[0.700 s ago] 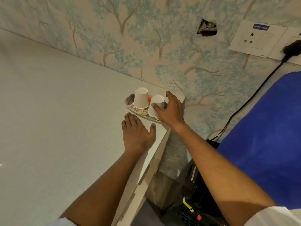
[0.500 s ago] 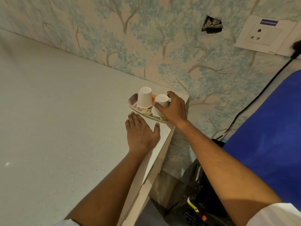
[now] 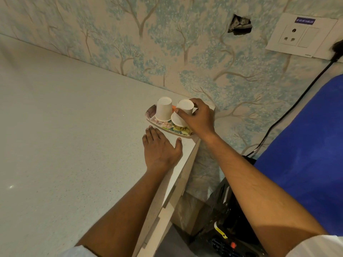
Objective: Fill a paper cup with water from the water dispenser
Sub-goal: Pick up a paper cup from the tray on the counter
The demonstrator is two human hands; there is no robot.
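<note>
A wide pale speckled tabletop [image 3: 65, 127] fills the left side and runs up to a wall covered in wallpaper [image 3: 185, 52] printed with blue-green trees. On the right edge sits a large blue shape [image 3: 311, 145], partly out of view, with a black cable [image 3: 289, 112] running down past it from a white wall socket [image 3: 298, 35]. A ragged hole [image 3: 240, 25] breaks the wallpaper to the left of the socket.

At the far corner of the tabletop rests a small patterned tray [image 3: 178, 130]. Two paper cups stand on it upside down. The left cup [image 3: 163, 111] stands free. The right cup [image 3: 183, 113] is tilted, its rim lifted on one side, with the right hand [image 3: 199, 121] closed around it, thumb on the near side and fingers over the far side. The left hand [image 3: 160, 151] lies flat and open on the tabletop, palm down, just in front of the tray and holding nothing.
</note>
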